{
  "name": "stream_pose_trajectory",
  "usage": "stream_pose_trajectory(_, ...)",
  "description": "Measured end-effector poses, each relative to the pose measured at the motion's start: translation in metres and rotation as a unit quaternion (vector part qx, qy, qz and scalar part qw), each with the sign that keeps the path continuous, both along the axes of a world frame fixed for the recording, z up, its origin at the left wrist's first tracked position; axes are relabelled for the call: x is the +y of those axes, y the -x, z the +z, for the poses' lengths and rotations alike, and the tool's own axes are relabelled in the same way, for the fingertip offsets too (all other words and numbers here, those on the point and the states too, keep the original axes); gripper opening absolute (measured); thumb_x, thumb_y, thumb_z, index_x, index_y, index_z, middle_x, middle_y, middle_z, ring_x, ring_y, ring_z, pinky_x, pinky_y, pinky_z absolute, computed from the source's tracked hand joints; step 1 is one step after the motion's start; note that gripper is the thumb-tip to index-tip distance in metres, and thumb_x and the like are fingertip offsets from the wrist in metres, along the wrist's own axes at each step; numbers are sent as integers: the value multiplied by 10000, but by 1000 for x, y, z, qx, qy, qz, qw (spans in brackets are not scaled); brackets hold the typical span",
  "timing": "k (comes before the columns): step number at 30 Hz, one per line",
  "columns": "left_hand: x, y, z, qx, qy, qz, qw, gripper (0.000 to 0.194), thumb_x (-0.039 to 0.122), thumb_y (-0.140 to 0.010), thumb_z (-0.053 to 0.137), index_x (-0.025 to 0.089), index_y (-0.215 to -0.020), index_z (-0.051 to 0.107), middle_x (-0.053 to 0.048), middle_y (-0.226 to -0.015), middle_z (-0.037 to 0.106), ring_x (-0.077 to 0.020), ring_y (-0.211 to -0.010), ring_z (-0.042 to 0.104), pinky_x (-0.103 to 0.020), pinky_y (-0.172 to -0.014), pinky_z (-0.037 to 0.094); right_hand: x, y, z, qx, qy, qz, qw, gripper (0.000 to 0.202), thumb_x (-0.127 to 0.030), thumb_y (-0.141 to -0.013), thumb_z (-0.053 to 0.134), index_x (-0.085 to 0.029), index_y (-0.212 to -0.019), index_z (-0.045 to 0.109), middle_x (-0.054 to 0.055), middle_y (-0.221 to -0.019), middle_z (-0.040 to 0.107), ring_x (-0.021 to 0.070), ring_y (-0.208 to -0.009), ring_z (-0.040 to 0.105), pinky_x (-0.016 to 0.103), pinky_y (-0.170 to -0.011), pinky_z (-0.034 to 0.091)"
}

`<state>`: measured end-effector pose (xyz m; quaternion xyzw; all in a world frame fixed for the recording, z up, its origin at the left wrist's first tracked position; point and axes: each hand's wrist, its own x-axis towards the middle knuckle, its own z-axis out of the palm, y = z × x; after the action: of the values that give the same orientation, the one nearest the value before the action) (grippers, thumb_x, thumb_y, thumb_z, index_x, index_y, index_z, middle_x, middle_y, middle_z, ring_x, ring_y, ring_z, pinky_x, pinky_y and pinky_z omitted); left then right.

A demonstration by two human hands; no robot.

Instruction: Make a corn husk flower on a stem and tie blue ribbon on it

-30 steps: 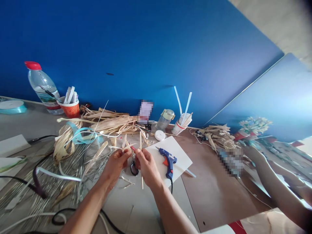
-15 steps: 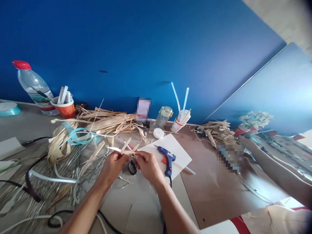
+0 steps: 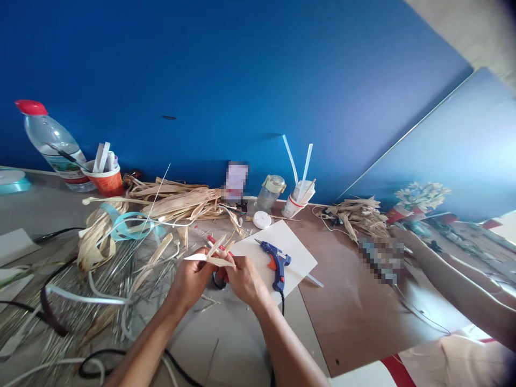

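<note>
Both hands pinch a small piece of pale dried husk [image 3: 213, 259] with several pointed strips fanning out from its middle. My left hand [image 3: 191, 279] is closed on its left part, and my right hand [image 3: 244, 280] is closed near its right part; the fingertips are partly hidden. Beneath the hands shows a black scissors handle [image 3: 219, 281], its blades out of sight. Just behind the husk lies a red and white marker [image 3: 216, 245]. Right of my right hand, a blue glue gun [image 3: 277, 262] rests on a white sheet [image 3: 299, 252], nozzle towards the back.
Dried husks [image 3: 181, 203] lie along the blue partition. Thin wires [image 3: 116, 279] and a turquoise ribbon [image 3: 121, 226] cover the left. At the back stand a bottle [image 3: 56, 145], a red cup [image 3: 108, 183], a jar [image 3: 269, 196] and a white cup [image 3: 293, 207]. Another person's arm [image 3: 447, 279] reaches in from the right.
My hands have come slightly lower and closer together. The husk piece has turned between my fingers, its strips now pointing differently, and more of the marker shows behind it.
</note>
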<state>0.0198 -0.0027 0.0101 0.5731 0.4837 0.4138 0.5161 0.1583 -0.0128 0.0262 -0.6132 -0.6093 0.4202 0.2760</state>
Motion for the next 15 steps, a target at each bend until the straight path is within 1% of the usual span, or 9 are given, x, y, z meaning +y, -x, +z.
stream_pose_trajectory(2,-1,0,0,-4,9,-4,1000,114,233,-764,517,190,-700,601,40,-580,576,-135,-564,507,-215,-542,374,0,1,2,8,7,5,1000,583,-506,-933,315,-162,-537,569,11,-540,555,108,-514,485,231,-564,350)
stream_pose_trajectory(4,-1,1,-1,5,10,-4,1000,112,241,-771,518,190,-724,606,42,-585,586,-135,-565,503,-218,-547,373,-1,2,6,12,19,0,1000,544,-476,-932,339,-168,-536,549,-2,-515,532,101,-492,460,228,-547,346)
stream_pose_trajectory(7,0,1,-4,21,10,-9,1000,157,284,-789,510,186,-800,632,33,-605,611,-149,-590,515,-228,-557,378,-2,5,13,45,34,-18,998,394,-418,-918,391,-182,-638,536,-42,-479,480,90,-448,402,215,-490,319)
stream_pose_trajectory(9,1,2,-5,28,9,-12,1000,186,316,-793,510,183,-817,638,28,-606,612,-158,-602,525,-232,-548,375,-3,6,14,76,44,-32,996,304,-403,-907,419,-193,-709,517,-61,-472,473,85,-427,385,206,-464,304)
stream_pose_trajectory(12,1,1,-5,35,11,-9,999,198,338,-795,506,183,-743,618,28,-574,596,-154,-560,515,-233,-515,363,-3,7,10,114,59,-44,991,294,-412,-890,441,-194,-701,495,-63,-468,473,75,-412,361,200,-434,272)
stream_pose_trajectory(15,1,0,-3,24,9,-26,999,217,334,-810,483,183,-712,605,22,-570,608,-153,-545,522,-237,-520,379,-1,5,2,191,73,-36,978,310,-428,-865,474,-185,-675,491,-64,-466,459,61,-400,317,198,-404,212)
